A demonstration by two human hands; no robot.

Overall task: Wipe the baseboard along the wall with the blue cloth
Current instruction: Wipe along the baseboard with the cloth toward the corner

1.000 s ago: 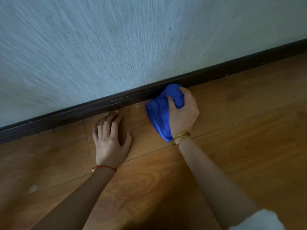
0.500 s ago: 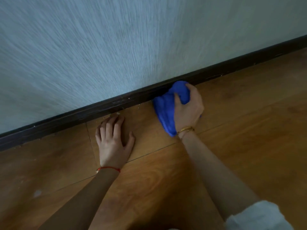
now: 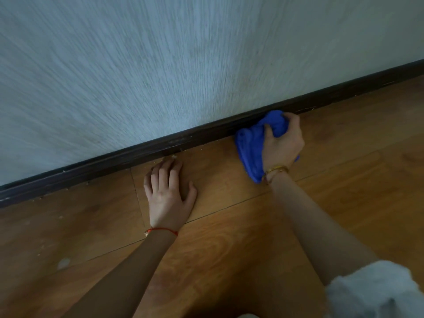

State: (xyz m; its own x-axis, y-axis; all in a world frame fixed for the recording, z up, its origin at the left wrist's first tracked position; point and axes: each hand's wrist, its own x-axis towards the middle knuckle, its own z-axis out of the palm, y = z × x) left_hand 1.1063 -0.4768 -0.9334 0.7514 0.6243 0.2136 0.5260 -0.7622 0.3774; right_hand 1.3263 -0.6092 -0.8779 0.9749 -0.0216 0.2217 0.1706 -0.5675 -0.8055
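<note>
A dark brown baseboard (image 3: 160,146) runs diagonally from lower left to upper right at the foot of a pale textured wall (image 3: 183,65). My right hand (image 3: 283,143) grips a bunched blue cloth (image 3: 250,148) and holds its top against the baseboard; the cloth's lower end trails on the floor beside my wrist. My left hand (image 3: 167,193) rests flat on the wooden floor, fingers spread and pointing at the baseboard, fingertips just short of it.
Orange-brown wooden floor planks (image 3: 344,180) fill the lower half. Small crumbs of debris (image 3: 173,157) lie along the foot of the baseboard near my left fingertips and further left. A white sleeve (image 3: 371,292) covers my right upper arm.
My right hand has slid the blue cloth rightward along the baseboard. My left hand has stayed planted on the floor.
</note>
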